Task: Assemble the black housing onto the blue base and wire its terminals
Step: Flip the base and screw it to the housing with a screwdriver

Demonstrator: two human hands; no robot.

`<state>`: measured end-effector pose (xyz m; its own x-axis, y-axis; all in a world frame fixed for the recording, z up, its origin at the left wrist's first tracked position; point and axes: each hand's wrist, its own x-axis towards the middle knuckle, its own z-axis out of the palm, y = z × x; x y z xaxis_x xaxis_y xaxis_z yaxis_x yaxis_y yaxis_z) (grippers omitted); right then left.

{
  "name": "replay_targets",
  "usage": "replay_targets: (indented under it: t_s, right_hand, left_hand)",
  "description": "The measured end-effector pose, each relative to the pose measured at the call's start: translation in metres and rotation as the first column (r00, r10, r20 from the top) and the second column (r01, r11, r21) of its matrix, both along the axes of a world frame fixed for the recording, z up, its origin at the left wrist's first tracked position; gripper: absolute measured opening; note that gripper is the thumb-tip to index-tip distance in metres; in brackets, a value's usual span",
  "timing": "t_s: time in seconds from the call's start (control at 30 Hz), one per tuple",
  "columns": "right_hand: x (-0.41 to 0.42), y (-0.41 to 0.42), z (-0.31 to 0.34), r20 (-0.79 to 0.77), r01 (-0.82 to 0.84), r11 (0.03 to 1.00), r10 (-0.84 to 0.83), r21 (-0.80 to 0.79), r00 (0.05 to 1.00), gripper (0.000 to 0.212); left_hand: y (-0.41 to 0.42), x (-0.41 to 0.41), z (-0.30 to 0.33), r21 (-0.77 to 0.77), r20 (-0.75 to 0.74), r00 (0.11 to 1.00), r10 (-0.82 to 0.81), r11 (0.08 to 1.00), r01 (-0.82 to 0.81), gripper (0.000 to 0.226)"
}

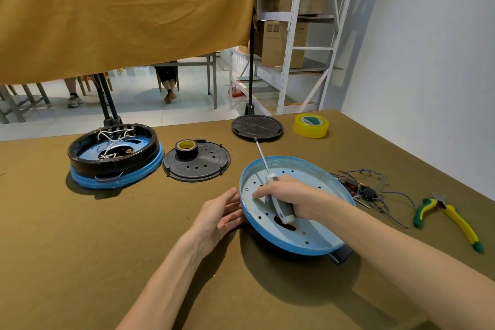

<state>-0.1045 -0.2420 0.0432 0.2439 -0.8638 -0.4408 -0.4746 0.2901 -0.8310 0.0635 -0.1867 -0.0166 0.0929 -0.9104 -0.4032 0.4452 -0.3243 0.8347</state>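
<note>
Sitting at 10 o'clock: an assembled unit, its black housing already on a blue base, white wires showing inside.
Black disc: just right of that unit, flat on the surface, with a black tape roll standing on it.
Left hand: at centre, fingers straight and relaxed, touching the 9 o'clock rim of the loose blue base.
Blue base: tilted, open side up, holes in its floor.
Right hand: fingers curled round a screwdriver handle, shaft pointing to 11 o'clock.
Second black disc: at 12 o'clock.
Yellow tape roll: at 1 o'clock.
Wire bundle: at 3 o'clock.
Pliers: far right, yellow-green handles.
</note>
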Motion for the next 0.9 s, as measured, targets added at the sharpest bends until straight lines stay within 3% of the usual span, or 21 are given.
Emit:
replay_targets:
  t_s: [0.37,0.53,0.6,0.67,0.77,0.9]
  right_hand:
    - [0.003,-0.002,-0.006,-0.02,0.008,0.999,-0.009,-0.04,1.0,0.033]
    - [0.004,0.0,-0.002,-0.048,-0.059,0.998,0.058,-0.034,0.997,0.03]
    - [-0.001,0.001,0.006,-0.16,-0.134,0.981,0.11,-0.143,0.981,0.029]
    - [-0.011,0.0,0.017,-0.34,-0.225,0.913,0.104,-0.34,0.935,0.043]
    - [-0.024,0.001,0.031,-0.412,-0.269,0.83,0.052,-0.488,0.91,0.047]
    - [-0.039,0.007,0.053,-0.27,-0.265,0.912,0.181,-0.314,0.945,0.034]
  left_hand:
    - [-0.001,0.004,-0.001,0.006,-0.035,0.998,-0.048,0.999,0.049,0.061]
    - [-0.002,0.004,0.001,-0.032,0.02,0.993,-0.115,0.993,0.116,0.07]
    - [-0.004,0.004,-0.001,-0.041,0.032,0.994,-0.1,0.994,0.101,0.076]
    - [-0.006,0.002,-0.002,-0.044,0.044,0.997,-0.061,0.997,0.063,0.085]
    - [-0.008,0.0,-0.004,-0.033,0.067,0.998,-0.019,0.999,0.021,0.093]
    - [-0.007,-0.001,-0.004,-0.029,0.062,0.998,-0.005,1.0,0.006,0.091]
